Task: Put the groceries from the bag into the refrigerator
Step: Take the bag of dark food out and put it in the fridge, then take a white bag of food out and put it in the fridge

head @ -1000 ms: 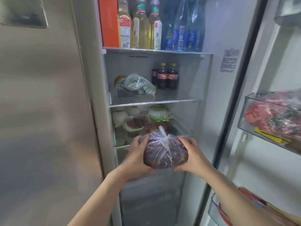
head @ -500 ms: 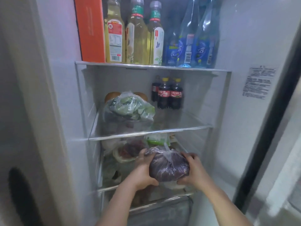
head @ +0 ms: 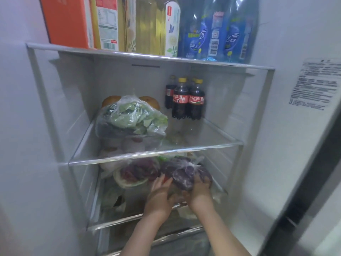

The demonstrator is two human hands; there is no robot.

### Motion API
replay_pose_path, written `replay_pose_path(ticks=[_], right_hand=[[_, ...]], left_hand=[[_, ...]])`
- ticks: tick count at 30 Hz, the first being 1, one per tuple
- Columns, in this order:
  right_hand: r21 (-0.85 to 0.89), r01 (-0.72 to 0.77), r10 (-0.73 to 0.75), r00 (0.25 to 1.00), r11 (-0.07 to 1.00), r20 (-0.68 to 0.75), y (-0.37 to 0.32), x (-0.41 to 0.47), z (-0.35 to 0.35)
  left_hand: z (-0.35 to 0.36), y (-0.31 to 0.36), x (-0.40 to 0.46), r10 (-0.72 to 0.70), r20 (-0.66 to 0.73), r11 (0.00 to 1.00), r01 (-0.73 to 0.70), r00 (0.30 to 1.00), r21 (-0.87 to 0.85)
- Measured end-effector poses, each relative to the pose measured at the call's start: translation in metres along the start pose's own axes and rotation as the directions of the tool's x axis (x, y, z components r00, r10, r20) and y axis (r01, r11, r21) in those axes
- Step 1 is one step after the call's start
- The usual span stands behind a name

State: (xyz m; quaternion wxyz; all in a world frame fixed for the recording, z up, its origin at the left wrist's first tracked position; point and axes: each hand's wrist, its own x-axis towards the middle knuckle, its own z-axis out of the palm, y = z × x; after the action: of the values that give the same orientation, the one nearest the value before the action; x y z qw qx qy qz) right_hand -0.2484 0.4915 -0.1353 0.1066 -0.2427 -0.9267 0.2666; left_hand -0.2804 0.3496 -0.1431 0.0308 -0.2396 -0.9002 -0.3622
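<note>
Two hands inside the fridge (head: 276,163), on the low glass shelf (head: 110,221). Left hand (head: 162,195) at 9 o'clock of the purple bag (head: 186,171), fingers fairly straight, pressed flat vs. its side. Right hand (head: 200,192) at 4 o'clock of same bag, fingers curled round its lower edge, gripping. Bag is clear plastic w/ dark purple stuff inside, knot on top, right half of that shelf, under the middle shelf (head: 156,154). Resting on the glass or held just above: can't tell, too blurry.

Just at 9 o'clock of the bag: pale round dish (head: 129,183) w/ dark red food, wrapped. Touching the bag or not, can't tell.

On middle shelf, at 12 o'clock of the hands: bag of green leaves (head: 132,119), left side. Two brown round things (head: 110,100) poke out behind it. At 3 o'clock of the greens, well back: small cola bottles (head: 184,100), yellow caps, upright, packed close.

Top shelf (head: 147,56): orange box (head: 68,21) far left, then yellow drink bottles (head: 140,24), then blue bottles (head: 215,34) at 3 o'clock end.

White label (head: 315,84) w/ tiny print on right wall.
</note>
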Motion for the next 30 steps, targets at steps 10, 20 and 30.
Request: replay_pose_path(ticks=[10, 20, 30], right_hand=[[0.036, 0.247, -0.241, 0.961, 0.968, -0.134, -0.001, -0.034, -0.011], [-0.027, 0.233, -0.234, 0.962, 0.972, -0.139, -0.006, -0.151, -0.027], [0.004, 0.313, -0.31, 0.942, 0.95, -0.132, -0.01, -0.287, -0.005]], left_hand=[[-0.026, -0.002, -0.039, 0.01, -0.027, 1.0, -0.009, 1.0, 0.023], [-0.041, 0.016, -0.133, 0.134, 0.02, 0.99, -0.135, 0.991, 0.033], [-0.057, -0.001, -0.269, 0.109, 0.052, 0.994, -0.108, 0.993, -0.007]])
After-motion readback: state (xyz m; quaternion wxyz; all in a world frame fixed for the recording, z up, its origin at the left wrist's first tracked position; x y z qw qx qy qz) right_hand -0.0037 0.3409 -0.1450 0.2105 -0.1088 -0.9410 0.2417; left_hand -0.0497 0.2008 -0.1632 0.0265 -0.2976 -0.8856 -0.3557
